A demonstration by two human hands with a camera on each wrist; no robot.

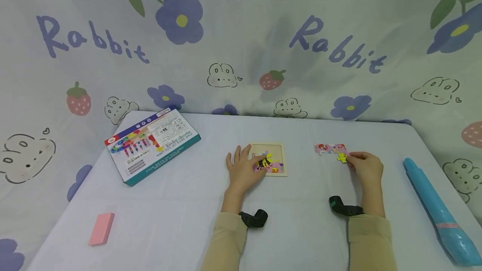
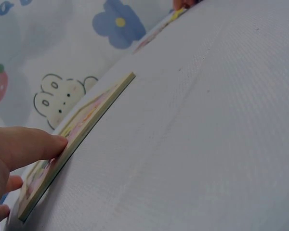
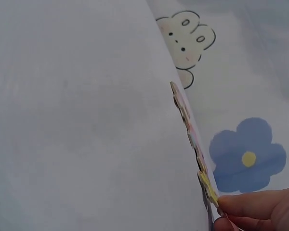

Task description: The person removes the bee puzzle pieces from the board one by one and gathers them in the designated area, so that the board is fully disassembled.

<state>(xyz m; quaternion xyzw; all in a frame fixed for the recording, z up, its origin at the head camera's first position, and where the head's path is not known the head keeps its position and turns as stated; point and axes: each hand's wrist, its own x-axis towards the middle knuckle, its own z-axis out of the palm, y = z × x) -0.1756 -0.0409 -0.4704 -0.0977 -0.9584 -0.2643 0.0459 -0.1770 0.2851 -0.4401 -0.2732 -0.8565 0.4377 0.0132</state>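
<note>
Your left hand [image 1: 242, 173] is spread wide over the left side of the board [image 1: 285, 160], its thumb reaching onto the bee picture [image 1: 265, 162], with nothing gripped. Your right hand [image 1: 366, 167] is nearly closed, thumb and fingers pinching the edge of the yellow piece [image 1: 341, 157], at the near right end of the pink pieces [image 1: 328, 148]. The board lies on the desk [image 1: 169, 229] between the box [image 1: 154, 147] and those pieces.
</note>
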